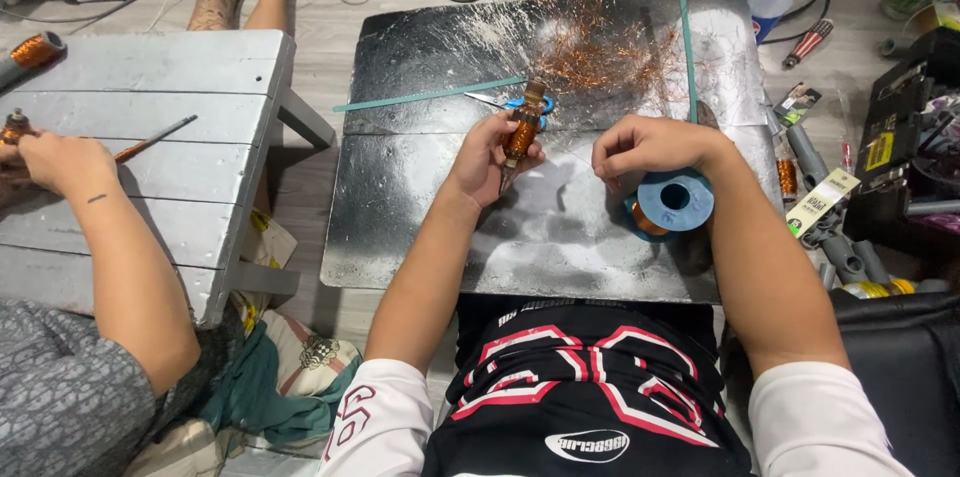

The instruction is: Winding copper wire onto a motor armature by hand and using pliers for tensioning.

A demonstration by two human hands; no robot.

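Left hand (487, 159): closed round a small copper-wound coil (523, 129), held upright above the bench (420, 217), fingers wrapped about its wound middle. Right hand (645, 149): fingertips pinched together, seemingly on a fine wire too thin to make out; whether it truly gripped anything could not be told.

Coil: judged light and rigid in the core, its windings fine and easily scratched or loosened; best taken by the ends or bare core, not squeezed on the copper.

Just beside the right hand, a blue spool (673, 203) of copper wire lay flat on the bench. Beyond the coil, blue-handled scissors (512, 102), two green strips (430, 95) and a tangle of loose copper wire (600, 59).

Well apart to the left, another person's hand (62, 159) rested on a grey slatted table (200, 67) near a thin rod (155, 138).
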